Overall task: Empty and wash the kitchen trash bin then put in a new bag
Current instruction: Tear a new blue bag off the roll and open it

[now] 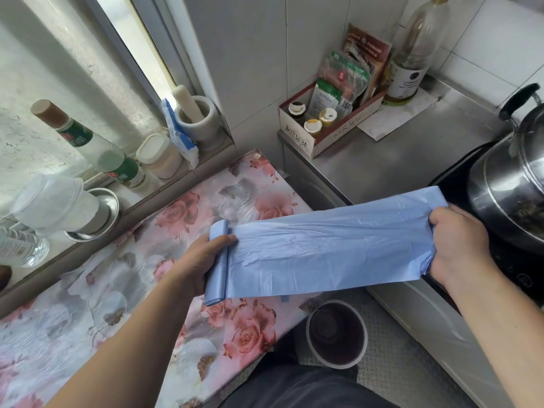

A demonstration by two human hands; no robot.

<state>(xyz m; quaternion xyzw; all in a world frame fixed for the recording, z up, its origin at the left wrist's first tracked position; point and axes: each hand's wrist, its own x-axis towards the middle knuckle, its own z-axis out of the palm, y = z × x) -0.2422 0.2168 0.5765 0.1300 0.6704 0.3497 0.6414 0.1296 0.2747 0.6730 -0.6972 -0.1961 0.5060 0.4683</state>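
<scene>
My left hand (203, 262) grips a roll of light blue trash bags (216, 265) above the floral-covered table (88, 304). One blue bag (323, 245) is stretched flat from the roll to the right. My right hand (459, 245) grips the bunched far end of that bag near the stove. Down on the floor between table and counter stands the round trash bin (337, 334), upright, with a pale rim and a dark inside, no bag in it.
A steel pot (512, 184) sits on a black cooktop (518, 269) at the right. A cardboard box of seasonings (323, 125) and a tall bottle (412, 54) stand on the steel counter. Bottles, jars and a mortar (197, 119) line the window sill.
</scene>
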